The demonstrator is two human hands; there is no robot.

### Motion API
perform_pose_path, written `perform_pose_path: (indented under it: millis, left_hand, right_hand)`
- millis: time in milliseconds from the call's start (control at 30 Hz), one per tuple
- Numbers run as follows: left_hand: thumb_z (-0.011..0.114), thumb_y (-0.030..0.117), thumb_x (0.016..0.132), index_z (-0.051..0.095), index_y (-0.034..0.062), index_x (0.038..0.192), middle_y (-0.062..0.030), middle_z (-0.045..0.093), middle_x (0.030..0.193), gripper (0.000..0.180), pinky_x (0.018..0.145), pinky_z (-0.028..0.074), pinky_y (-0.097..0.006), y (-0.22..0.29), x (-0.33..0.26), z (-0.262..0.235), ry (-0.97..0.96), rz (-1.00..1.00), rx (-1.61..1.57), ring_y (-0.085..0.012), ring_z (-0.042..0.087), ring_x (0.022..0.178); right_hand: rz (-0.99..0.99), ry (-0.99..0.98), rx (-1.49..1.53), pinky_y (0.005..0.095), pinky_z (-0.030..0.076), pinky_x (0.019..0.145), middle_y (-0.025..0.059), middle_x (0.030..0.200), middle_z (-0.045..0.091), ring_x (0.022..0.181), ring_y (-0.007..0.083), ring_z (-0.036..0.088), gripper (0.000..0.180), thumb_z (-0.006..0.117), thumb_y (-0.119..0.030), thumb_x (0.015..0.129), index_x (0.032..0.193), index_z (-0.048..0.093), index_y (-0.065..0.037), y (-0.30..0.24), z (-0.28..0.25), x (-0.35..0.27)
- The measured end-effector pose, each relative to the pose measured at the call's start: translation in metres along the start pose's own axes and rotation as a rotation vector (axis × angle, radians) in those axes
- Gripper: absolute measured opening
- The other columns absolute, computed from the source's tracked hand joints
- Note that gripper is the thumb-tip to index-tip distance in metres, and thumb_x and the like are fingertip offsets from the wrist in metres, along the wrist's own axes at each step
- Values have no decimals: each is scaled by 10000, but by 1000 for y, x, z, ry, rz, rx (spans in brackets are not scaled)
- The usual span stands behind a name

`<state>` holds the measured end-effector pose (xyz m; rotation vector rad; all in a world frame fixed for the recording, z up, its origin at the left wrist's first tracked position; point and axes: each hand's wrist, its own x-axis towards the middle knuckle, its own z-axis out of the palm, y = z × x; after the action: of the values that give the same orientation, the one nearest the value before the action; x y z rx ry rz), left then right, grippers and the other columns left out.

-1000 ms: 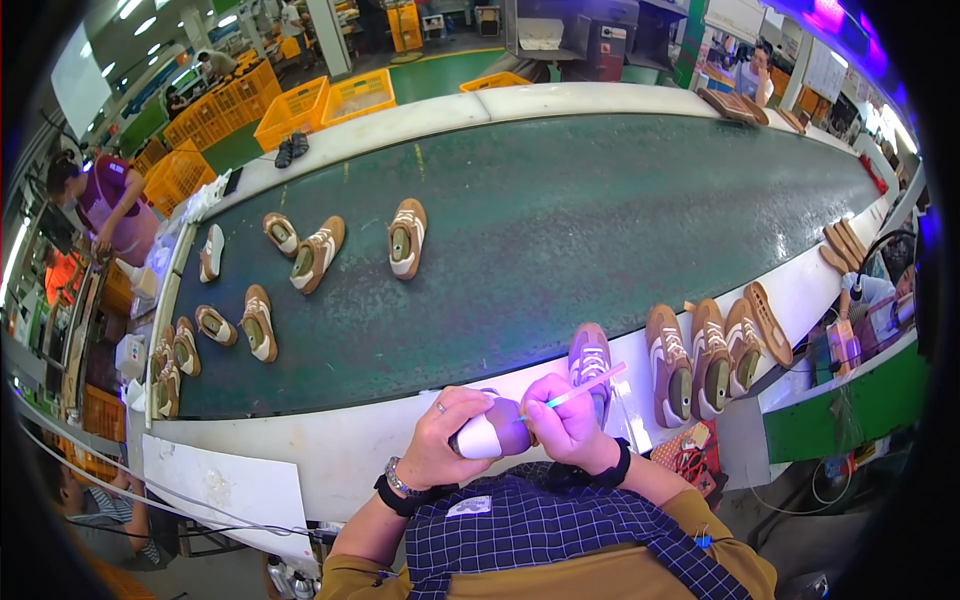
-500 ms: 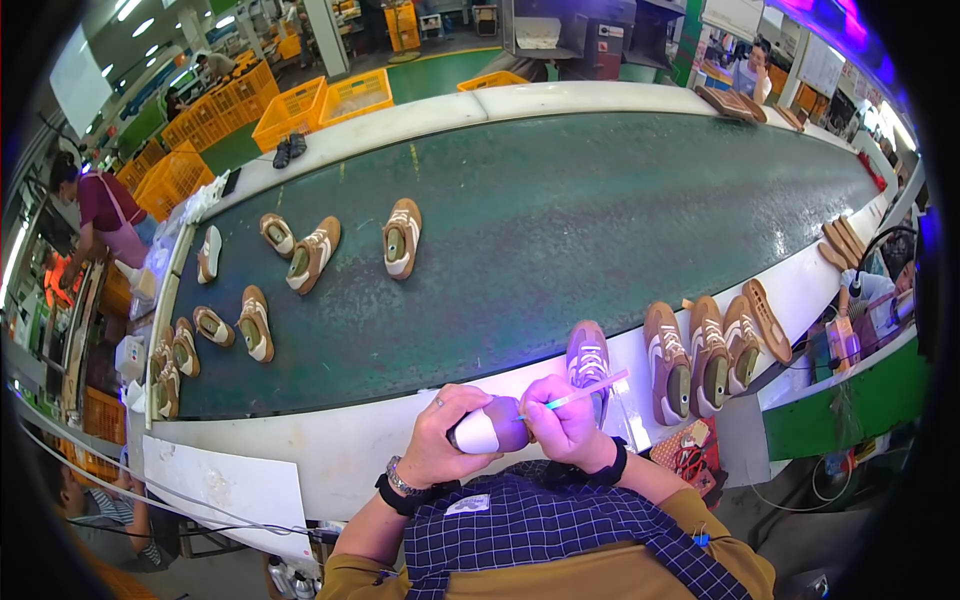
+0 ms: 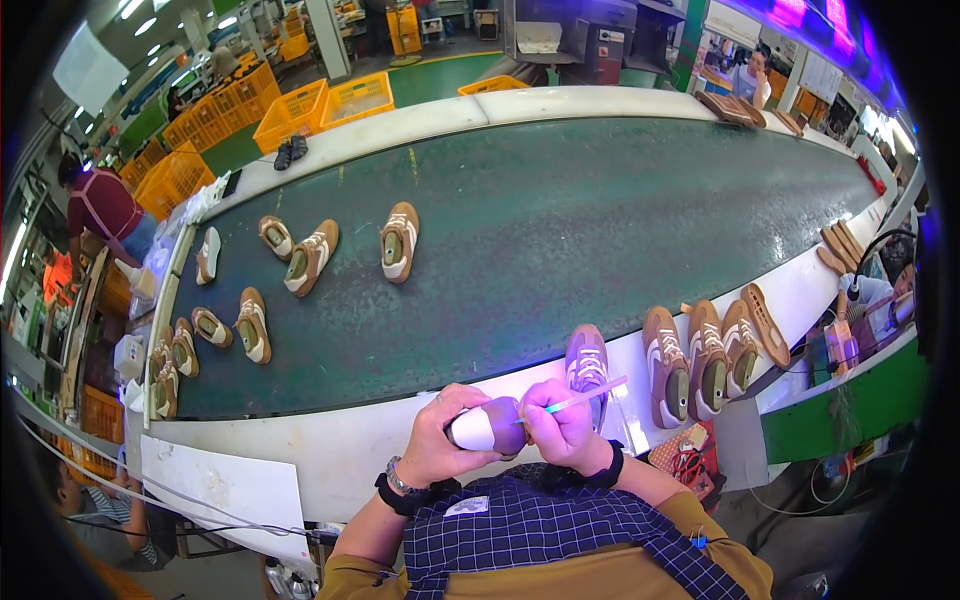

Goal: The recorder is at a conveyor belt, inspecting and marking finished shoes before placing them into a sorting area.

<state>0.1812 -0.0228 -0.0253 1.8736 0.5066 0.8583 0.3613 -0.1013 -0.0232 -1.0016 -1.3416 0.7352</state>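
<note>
My left hand (image 3: 442,438) is closed around a brown shoe with a white heel patch (image 3: 474,430), held in front of my apron. A thin, pale pen-like tool (image 3: 598,391) is pinched in my right hand (image 3: 556,424), its bluish tip at the shoe's brown upper. Whether that tip touches the shoe I cannot make out. Just beyond my right hand, a laced brown shoe (image 3: 587,358) rests on the white ledge (image 3: 340,445). Purple light tints the held shoe and my right hand.
Several brown sneakers (image 3: 709,355) and a loose sole (image 3: 765,325) line the ledge at right. Across the green conveyor belt (image 3: 560,220), more shoes (image 3: 399,243) stand at left. Red-handled scissors (image 3: 690,462) lie below the ledge. Co-workers (image 3: 105,210) are at the sides.
The held shoe has tilted slightly, with both hands nearly in place. At far left, a co-worker has shifted and leans differently.
</note>
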Motion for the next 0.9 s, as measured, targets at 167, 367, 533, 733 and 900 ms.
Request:
perform_pose_path:
  millis: [167,367,533,733,900]
  left_hand:
    - [868,140,492,611,10,1001,-100,598,994,585,836,455,-310,-1,1,1,-1,-32,-49,-204,585,929]
    - [874,138,483,611,8,996,-89,594,999,591,842,452,-306,0,3,0,2,-63,-100,-190,579,926]
    - [856,103,506,608,22,993,-72,592,980,553,837,449,-294,2,5,-1,-16,-113,-145,-180,581,914]
    - [860,110,501,608,23,992,-66,592,984,558,843,444,-292,-3,5,-2,-12,-172,-177,-173,575,926]
    - [866,130,499,609,16,998,-82,593,1001,573,845,444,-300,-2,9,-2,-21,-80,-150,-182,577,926]
  right_hand:
    - [-20,24,-7,279,423,510,61,676,556,559,138,532,40,531,-28,849,818,545,-7,-1,1,1]
    - [-73,12,-49,286,421,492,79,651,552,533,161,536,47,538,-26,837,796,536,-4,-1,0,1]
    - [-164,-2,-118,304,431,491,94,647,549,528,200,546,19,542,-18,817,800,537,-10,-5,0,2]
    - [-365,-203,-186,301,436,489,88,655,563,512,185,546,33,515,-14,827,798,530,-16,-11,-5,6]
    - [45,61,293,217,424,486,32,676,567,540,60,522,85,458,-74,919,870,498,-18,-7,-4,1]
